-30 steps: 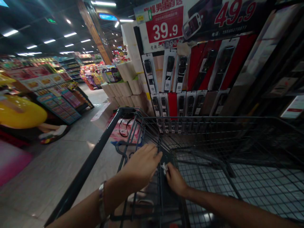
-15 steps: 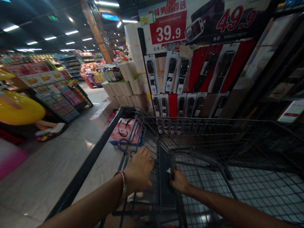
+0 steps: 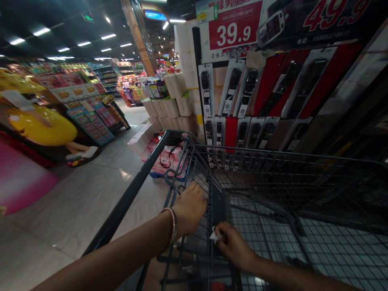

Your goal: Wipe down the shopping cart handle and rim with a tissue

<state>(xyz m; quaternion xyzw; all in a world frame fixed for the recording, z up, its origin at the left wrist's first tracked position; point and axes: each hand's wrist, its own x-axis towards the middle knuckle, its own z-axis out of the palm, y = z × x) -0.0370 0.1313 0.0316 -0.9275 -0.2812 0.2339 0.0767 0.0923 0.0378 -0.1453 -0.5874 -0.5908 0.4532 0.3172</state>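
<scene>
A dark grey shopping cart (image 3: 251, 149) fills the lower middle of the view, with a flat dark panel (image 3: 218, 202) at its child-seat end. My left hand (image 3: 190, 208), a bracelet at its wrist, is closed with fingers curled over the wire rack behind the panel; the fingertips are partly hidden. Pinched in my right hand (image 3: 235, 245) is a small crumpled white wipe (image 3: 214, 235), possibly tissue or cloth. That hand is at the lower part of the panel. The cart's handlebar (image 3: 130, 194) runs along the left of my left hand.
A rack of packaged watches (image 3: 242, 97) under price signs stands beyond the cart. Stacked paper rolls (image 3: 166, 109) and pink packs (image 3: 171, 159) are at the cart's far left corner. A yellow figure (image 3: 45, 125) stands at the left on the tiled floor (image 3: 100, 194).
My right hand has moved down along the panel with the white wipe, which shows more now. My left hand's fingers curl more over the rack. The whole view has shifted to the left.
</scene>
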